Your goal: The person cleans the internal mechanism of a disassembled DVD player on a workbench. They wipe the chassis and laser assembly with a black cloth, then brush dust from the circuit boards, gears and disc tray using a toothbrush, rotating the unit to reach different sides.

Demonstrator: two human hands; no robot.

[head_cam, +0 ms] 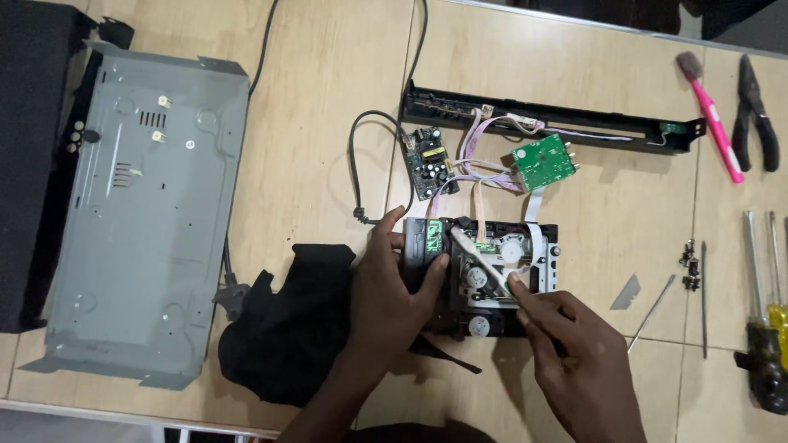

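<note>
1. The disc drive mechanism [492, 275] is seen at the centre of the wooden table [328, 98], upside up with its gears and ribbon cables exposed, just beside a black cloth [287, 328] lying at its left.
2. The left hand [390, 295] is clamped on the left edge of the mechanism, thumb over the top and fingers round the side; judged to be a bracing grip, so that the unit is kept from sliding.
3. The right hand [579, 361] is closed round one white stick-like tool [484, 262], whose far end is laid across the top of the mechanism (the tool's kind cannot be told).
4. The hands are held apart, one on each side of the unit.
5. Two green circuit boards [543, 162] are counted above it, joined to it by pale ribbon cables; hence they are kept near.
6. One long black front panel [558, 123] is laid behind the boards.
7. One grey metal chassis [148, 213] is set well apart at the left.
8. At the right, within reach: one pink toothbrush [714, 119], one pair of pliers [757, 111], two screwdrivers at least [767, 312], a small heap of screws [689, 262] (number too small to tell).
</note>
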